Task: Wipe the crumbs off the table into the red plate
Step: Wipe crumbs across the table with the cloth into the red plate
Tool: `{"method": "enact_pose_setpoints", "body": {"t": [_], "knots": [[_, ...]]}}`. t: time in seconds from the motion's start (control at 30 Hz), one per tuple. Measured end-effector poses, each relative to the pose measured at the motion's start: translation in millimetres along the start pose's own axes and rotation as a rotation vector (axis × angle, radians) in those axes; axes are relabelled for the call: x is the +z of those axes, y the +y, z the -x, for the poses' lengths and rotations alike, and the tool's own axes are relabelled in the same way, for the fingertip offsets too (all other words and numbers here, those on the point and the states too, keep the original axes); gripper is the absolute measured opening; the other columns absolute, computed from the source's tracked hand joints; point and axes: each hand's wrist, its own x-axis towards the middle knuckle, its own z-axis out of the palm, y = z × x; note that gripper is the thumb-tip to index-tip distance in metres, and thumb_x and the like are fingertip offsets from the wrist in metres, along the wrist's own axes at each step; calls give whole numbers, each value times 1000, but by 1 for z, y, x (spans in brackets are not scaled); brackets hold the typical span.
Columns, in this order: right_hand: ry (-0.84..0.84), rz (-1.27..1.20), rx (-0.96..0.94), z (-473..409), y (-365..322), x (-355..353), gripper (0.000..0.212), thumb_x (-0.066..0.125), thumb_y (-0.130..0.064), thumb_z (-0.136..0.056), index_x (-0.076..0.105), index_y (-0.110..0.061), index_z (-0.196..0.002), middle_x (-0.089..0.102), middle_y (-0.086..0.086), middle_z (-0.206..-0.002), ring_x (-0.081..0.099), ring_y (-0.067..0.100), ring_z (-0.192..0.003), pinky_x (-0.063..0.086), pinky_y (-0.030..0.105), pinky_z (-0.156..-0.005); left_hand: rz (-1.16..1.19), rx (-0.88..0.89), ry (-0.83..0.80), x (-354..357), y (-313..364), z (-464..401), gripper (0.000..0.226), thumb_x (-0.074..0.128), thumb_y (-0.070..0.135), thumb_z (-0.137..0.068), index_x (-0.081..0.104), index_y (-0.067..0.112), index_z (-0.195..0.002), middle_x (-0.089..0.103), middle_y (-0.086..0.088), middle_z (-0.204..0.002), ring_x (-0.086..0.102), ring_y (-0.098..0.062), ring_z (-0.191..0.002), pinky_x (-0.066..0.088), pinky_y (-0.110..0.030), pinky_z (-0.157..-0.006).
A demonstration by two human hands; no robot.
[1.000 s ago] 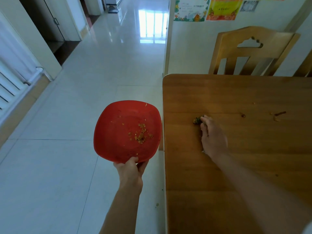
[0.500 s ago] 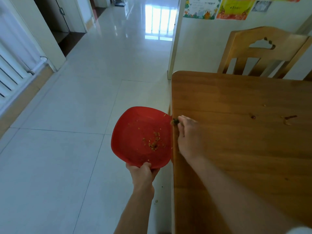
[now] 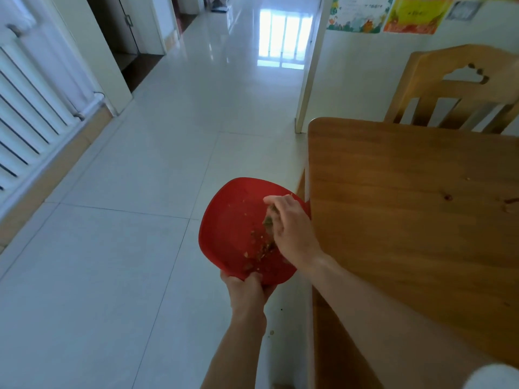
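I see the red plate (image 3: 233, 231) low in the middle of the frame, held just off the left edge of the wooden table (image 3: 407, 192), its far rim tucked against and slightly under that edge. My left hand (image 3: 247, 290) pinches the plate's near rim, thumb on top and fingers underneath, so it is clamped on the plate. I judge the plate a light, stiff plastic thing, smooth and likely a little slippery, so a rim pinch like this should do as long as it stays level; tilt it and the scraps would slide. My right hand (image 3: 292, 228) hangs over the plate's right half with fingers curled loosely around a small greenish-brown scrap (image 3: 268, 220); whether it grips that scrap or is letting it drop I cannot tell. The crumbs (image 3: 261, 248) are tiny, dry-looking and loose, too many and too small to count, scattered across the plate's middle. On the table at the right edge of the frame I count about three leftover bits (image 3: 449, 197). One plate, one table, one chair (image 3: 460, 88) at upper right.
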Motion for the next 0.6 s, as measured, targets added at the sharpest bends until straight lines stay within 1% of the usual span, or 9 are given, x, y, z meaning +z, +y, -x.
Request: {"method": "enact_pose_setpoints", "body": {"t": [0.1,0.17,0.2,0.27,0.37,0.43,0.5,0.53,0.6], "knots": [[56,-150,118,-20,3,-21,23,46,-15,-98,56,-11,-118,62,3,-104,59,8,-91,49,19,-86,-7,-8,-9,2,1,7,73,41,-18,-86,28,23,-146,51,-12,-127,63,-37,-112,63,-30,-61],[16,-54,93,-35,9,-33,23,48,-17,-97,56,-11,-118,62,3,-105,57,9,-93,45,16,-84,-7,-15,-17,0,2,9,73,41,-19,-87,28,23,-145,52,-10,-124,63,-36,-111,63,-30,-62],[-23,49,62,-41,13,-38,24,49,-19,-96,56,-12,-117,63,3,-108,55,12,-98,45,21,-86,-10,-16,-18,-1,1,10,73,40,-19,-87,28,24,-145,52,-9,-125,63,-35,-111,63,-29,-62],[-167,347,-12,-48,24,-44,20,50,-22,-96,59,-15,-113,63,1,-111,49,18,-107,43,33,-88,-11,-20,-30,-4,-3,12,75,40,-19,-88,28,26,-146,51,-10,-129,63,-35,-112,62,-29,-60],[-453,757,-116,-47,27,-48,18,49,-22,-95,63,-20,-106,64,-2,-107,45,19,-110,38,36,-84,-19,-46,-35,-8,-9,14,76,39,-19,-88,27,25,-148,51,-11,-131,63,-35,-112,62,-28,-59],[-571,813,-134,-41,18,-52,18,49,-23,-95,63,-22,-105,61,0,-105,48,17,-100,37,33,-79,-22,-59,-32,-10,-12,15,76,39,-18,-88,26,26,-148,51,-11,-131,64,-35,-112,62,-28,-59],[-708,791,-99,-29,3,-58,17,50,-25,-95,62,-21,-106,54,2,-102,48,12,-83,37,29,-71,-24,-69,-23,-12,-13,17,75,40,-17,-88,27,26,-148,51,-12,-132,64,-36,-112,61,-28,-58],[-783,811,-114,-23,-5,-60,18,51,-26,-95,62,-19,-107,54,2,-101,46,11,-80,39,28,-69,-24,-73,-19,-13,-13,19,75,40,-17,-88,27,26,-148,51,-12,-131,64,-36,-112,61,-28,-58],[-887,875,-185,-10,-21,-61,18,50,-25,-95,61,-16,-107,57,3,-100,45,12,-83,44,29,-71,-23,-73,-21,-15,-13,23,74,40,-17,-88,27,25,-147,51,-13,-131,63,-36,-112,61,-28,-58]]}}
